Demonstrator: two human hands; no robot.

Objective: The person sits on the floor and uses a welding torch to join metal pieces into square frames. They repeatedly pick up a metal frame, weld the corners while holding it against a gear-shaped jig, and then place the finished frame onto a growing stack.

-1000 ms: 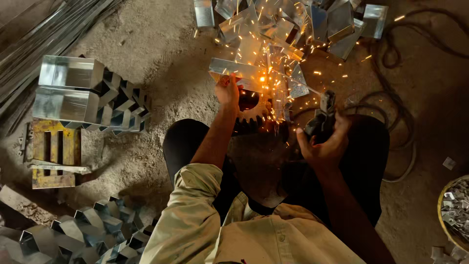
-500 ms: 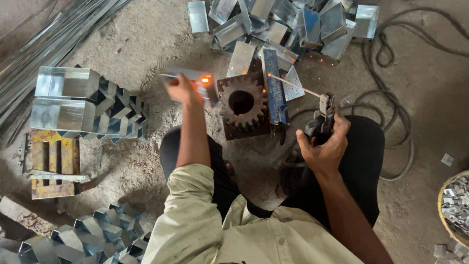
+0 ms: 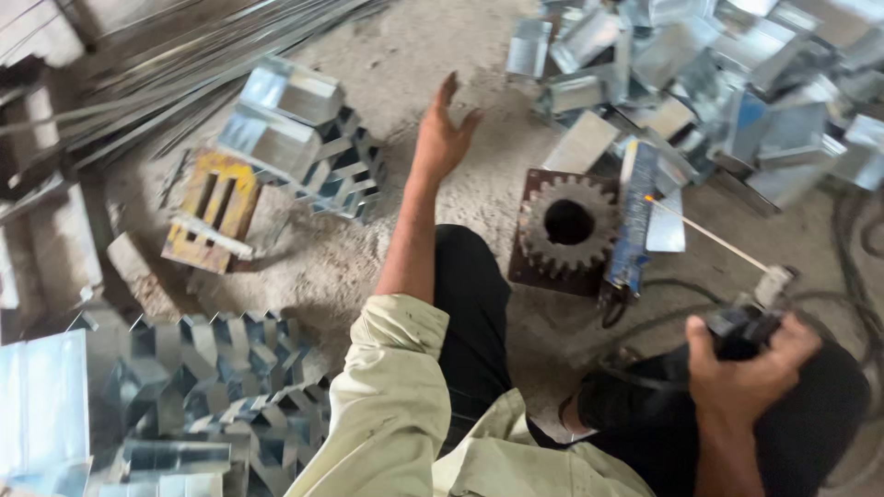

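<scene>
Many shiny bent sheet-metal pieces (image 3: 737, 83) lie heaped at the far right of the sandy concrete floor (image 3: 442, 55); more folded ones (image 3: 304, 138) are stacked at far left. Nearer me, mid-floor, I see a rusty toothed steel gear on a dark square plate (image 3: 564, 230), touching a blue flat bar (image 3: 633, 216). My left hand (image 3: 444, 133) hovers open and empty, fingers spread. My right hand (image 3: 748, 364) is clenched around a dark welding electrode holder (image 3: 741, 322), its thin rod (image 3: 704, 233) tip glowing beside the bar.
</scene>
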